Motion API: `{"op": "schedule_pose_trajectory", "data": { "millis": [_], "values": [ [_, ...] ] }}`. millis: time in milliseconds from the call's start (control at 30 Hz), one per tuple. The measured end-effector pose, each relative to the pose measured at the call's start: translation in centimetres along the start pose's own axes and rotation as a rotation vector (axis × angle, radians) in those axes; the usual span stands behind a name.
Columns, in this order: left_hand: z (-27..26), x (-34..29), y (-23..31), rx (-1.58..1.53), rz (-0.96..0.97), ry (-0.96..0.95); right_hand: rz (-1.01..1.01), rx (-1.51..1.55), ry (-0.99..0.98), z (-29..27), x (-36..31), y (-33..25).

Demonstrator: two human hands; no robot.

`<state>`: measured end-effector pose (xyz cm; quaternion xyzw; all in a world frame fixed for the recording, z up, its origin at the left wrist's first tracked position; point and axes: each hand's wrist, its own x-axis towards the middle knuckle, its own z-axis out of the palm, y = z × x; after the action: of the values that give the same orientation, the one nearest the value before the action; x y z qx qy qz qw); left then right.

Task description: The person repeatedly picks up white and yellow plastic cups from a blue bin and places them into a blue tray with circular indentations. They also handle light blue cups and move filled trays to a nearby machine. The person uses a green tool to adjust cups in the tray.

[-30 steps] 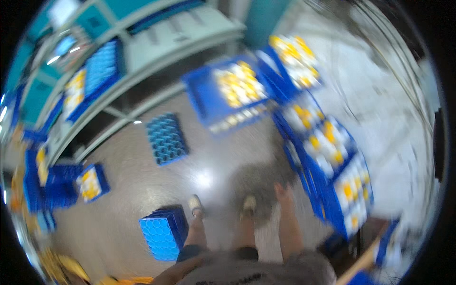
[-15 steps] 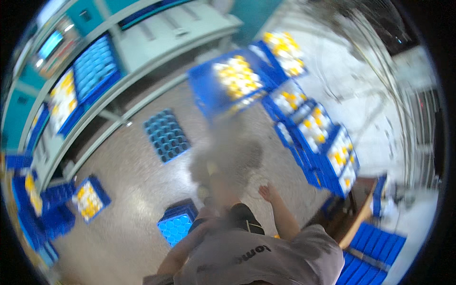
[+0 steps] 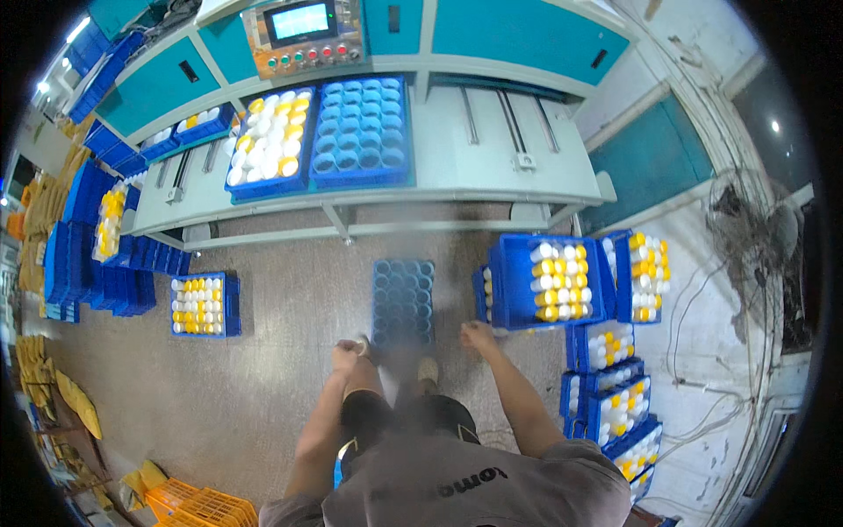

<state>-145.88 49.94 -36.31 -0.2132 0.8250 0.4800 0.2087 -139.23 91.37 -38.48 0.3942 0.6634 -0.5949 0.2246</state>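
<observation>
My left hand point(image 3: 347, 353) hangs low in front of me, fingers curled in, with no object visible in it. Beside it, the pale tip of my shoe shows. Out to the right, my right hand point(image 3: 477, 335) is loosely closed and also appears to hold nothing. Between the hands and a little ahead, a blue tray of round cups point(image 3: 404, 279) lies on the floor; a grey smear dims its near part. Just beyond my right hand stands a blue crate point(image 3: 514, 281) with rows of white and yellow bottles point(image 3: 562, 281) inside.
A pale workbench point(image 3: 492, 167) crosses ahead, bearing a bottle crate point(image 3: 272, 140) and a cup crate point(image 3: 360, 127) below a control panel point(image 3: 303, 35). More bottle crates point(image 3: 619, 408) line the right wall. Left are another bottle crate point(image 3: 200, 305), stacked blue crates point(image 3: 79, 263) and an orange basket point(image 3: 198, 505).
My view has swung left, so the bench now lies straight ahead. My left hand has come forward into sight, while my right hand, spread before, is now curled.
</observation>
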Motion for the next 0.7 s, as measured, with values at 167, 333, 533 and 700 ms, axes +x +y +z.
{"op": "schedule_pose_trajectory", "data": {
  "millis": [167,333,533,700],
  "values": [
    [-7.8,14.6,10.9,0.428,0.016,-0.113,-0.375,-0.093,-0.130,8.7,6.5,-26.1],
    [-9.1,29.8,32.6,0.270,0.721,0.205,-0.852,-0.300,0.143,17.2,13.1,-47.6],
    [-6.3,39.5,47.2,0.555,0.639,-0.032,-0.731,-0.828,0.397,22.1,20.7,-58.4],
    [-2.5,43.0,47.1,0.489,0.533,-0.115,-0.575,-0.843,0.404,22.3,24.5,-57.8]
  ]
}}
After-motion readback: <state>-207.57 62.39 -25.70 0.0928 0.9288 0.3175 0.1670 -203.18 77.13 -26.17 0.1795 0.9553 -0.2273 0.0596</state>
